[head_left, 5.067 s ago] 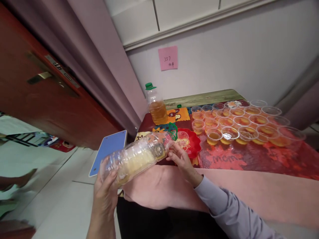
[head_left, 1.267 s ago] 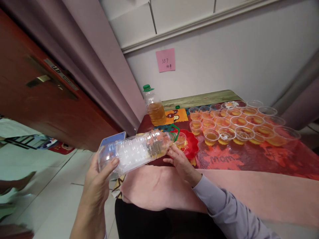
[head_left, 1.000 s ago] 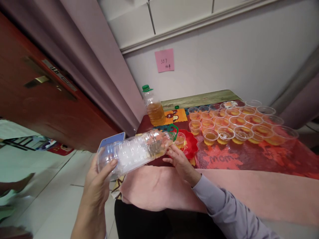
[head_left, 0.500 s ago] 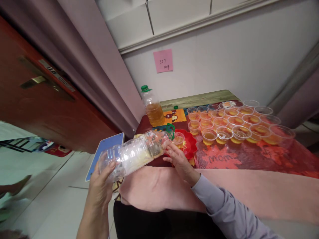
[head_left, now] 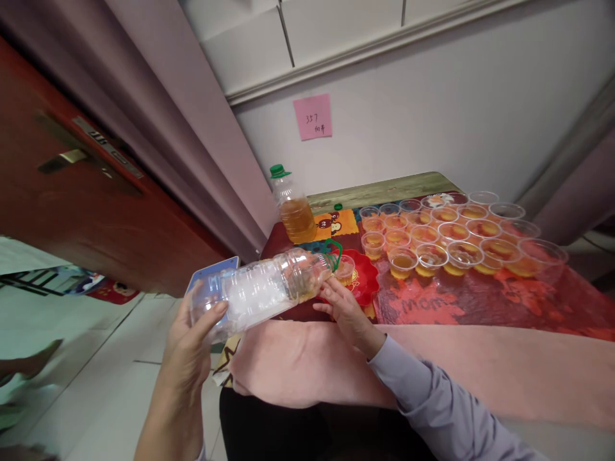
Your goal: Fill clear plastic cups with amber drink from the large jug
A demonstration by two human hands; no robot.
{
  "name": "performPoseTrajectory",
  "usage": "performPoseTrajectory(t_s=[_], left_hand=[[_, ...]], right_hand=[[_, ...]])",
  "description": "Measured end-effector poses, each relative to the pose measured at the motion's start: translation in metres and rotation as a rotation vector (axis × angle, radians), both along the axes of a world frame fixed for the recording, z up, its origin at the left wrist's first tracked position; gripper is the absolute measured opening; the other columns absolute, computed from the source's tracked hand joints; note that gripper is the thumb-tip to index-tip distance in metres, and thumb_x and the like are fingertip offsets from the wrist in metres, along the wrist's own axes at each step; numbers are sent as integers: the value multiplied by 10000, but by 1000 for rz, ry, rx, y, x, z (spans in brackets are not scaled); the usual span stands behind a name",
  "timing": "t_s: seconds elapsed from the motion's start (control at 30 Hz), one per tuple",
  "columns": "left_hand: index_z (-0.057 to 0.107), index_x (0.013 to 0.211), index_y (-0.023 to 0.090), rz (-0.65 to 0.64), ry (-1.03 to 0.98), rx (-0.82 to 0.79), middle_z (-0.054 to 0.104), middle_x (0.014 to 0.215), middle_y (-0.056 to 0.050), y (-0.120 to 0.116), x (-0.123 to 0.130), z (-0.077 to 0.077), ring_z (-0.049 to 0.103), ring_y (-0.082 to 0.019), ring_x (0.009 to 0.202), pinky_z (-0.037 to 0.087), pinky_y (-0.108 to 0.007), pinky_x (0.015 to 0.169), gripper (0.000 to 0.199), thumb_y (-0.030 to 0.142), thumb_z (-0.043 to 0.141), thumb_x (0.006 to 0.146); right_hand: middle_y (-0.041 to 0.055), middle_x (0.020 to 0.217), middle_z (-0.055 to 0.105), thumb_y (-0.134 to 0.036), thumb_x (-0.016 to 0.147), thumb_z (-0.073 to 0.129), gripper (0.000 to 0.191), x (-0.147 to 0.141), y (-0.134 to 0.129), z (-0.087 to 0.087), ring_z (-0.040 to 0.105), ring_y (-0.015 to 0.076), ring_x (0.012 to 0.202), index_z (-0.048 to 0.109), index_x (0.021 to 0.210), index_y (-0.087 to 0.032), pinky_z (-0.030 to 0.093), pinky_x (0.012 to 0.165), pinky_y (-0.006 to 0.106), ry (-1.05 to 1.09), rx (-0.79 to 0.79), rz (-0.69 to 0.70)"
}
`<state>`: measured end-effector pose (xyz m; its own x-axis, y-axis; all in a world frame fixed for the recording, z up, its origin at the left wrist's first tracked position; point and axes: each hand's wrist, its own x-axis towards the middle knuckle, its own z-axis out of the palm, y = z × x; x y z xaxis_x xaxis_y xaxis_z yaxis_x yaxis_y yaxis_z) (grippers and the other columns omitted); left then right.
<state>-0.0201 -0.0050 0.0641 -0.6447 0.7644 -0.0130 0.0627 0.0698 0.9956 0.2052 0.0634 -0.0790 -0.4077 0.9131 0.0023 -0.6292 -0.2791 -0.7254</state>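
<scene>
My left hand (head_left: pixel 195 339) grips the base end of a large clear plastic bottle (head_left: pixel 262 291), which lies nearly level with its neck to the right. My right hand (head_left: pixel 343 310) has its fingers under the bottle near the neck and supports it there. A green handle (head_left: pixel 334 253) sits round the neck. The bottle mouth is over a clear cup (head_left: pixel 344 267) on a red scalloped plate (head_left: pixel 369 282). A little amber liquid shows near the neck; whether any flows out cannot be made out.
A green-capped bottle (head_left: pixel 296 218) of amber liquid stands at the back left of the table. Several clear cups (head_left: pixel 403 261) with amber liquid fill the right part. A pink cloth (head_left: pixel 307 365) covers the front edge. A green cap (head_left: pixel 338 207) lies behind; a blue board (head_left: pixel 211 269) is at left.
The bottle's base end has risen slightly with my left hand, so the bottle lies more level. Its neck and green handle have shifted slightly right. My right hand has barely moved.
</scene>
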Motion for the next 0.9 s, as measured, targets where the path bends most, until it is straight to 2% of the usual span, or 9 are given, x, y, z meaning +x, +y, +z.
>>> performPoseTrajectory(t_s=[0.23,0.4,0.6,0.8,0.9], left_hand=[[696,1334,258,10,31,18,716,1218,-48,2,-2,0,673,-229,1086,553,-217,737,816,364,964,570],[711,1324,247,-62,92,37,736,1225,-36,4,-2,2,679,-240,1123,555,-228,795,776,381,954,599],[673,1399,229,-68,111,22,725,1332,-79,8,-7,4,657,-312,1240,581,-301,862,896,395,964,568],[683,1397,273,-64,106,8,728,1309,-49,9,-3,8,665,-303,1200,591,-302,807,889,397,969,564],[716,1334,264,-89,98,29,744,1252,-53,9,1,12,677,-302,1156,590,-296,771,818,383,969,565]], right_hand=[[23,1420,694,-487,878,821,472,1,0,1,634,241,1283,709,1316,-353,567,895,328,25,-43,-10],[24,1445,683,-517,883,811,519,1,0,2,634,245,1301,689,1360,-356,566,891,324,18,-29,3],[34,1451,682,-524,876,817,535,2,-1,6,616,246,1342,694,1358,-329,567,891,299,27,-40,7],[31,1447,686,-522,870,825,514,2,-1,9,610,239,1344,716,1334,-333,567,874,285,36,-56,-2],[35,1468,674,-501,865,833,531,2,-1,8,621,232,1323,709,1351,-328,566,878,279,51,-68,-3]])
